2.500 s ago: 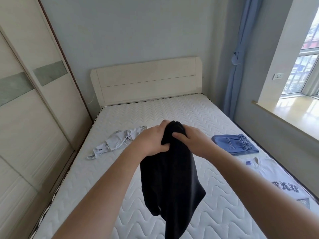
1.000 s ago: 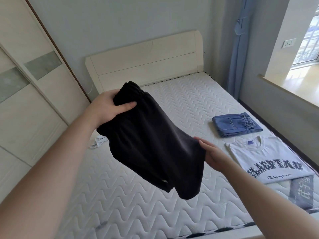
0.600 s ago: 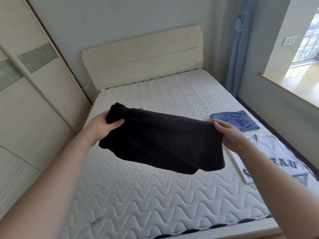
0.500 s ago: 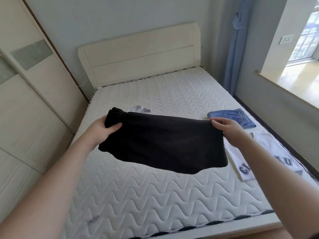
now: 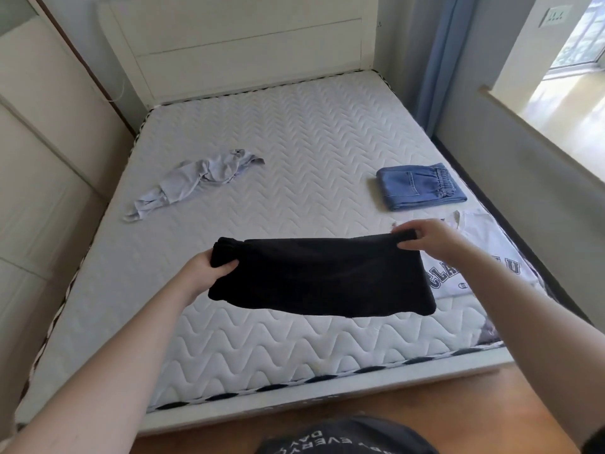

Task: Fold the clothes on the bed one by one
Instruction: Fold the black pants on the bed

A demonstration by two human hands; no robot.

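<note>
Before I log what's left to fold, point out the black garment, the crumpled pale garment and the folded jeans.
black garment (image 5: pixel 322 276), head view, middle of its hanging front.
crumpled pale garment (image 5: pixel 196 178), head view, its bunched middle.
folded jeans (image 5: pixel 415 188), head view, top of the denim stack.

Bright daylight enters from the window (image 5: pixel 576 37) at right; edges bow with wide-angle distortion.

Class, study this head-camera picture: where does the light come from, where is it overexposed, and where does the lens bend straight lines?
Head view: daylight enters from the window at upper right, and the sill below it is washed out by glare; the black garment is so dark its folds barely show; the wide-angle lens bows the mattress edges and the wardrobe lines outward.
</note>
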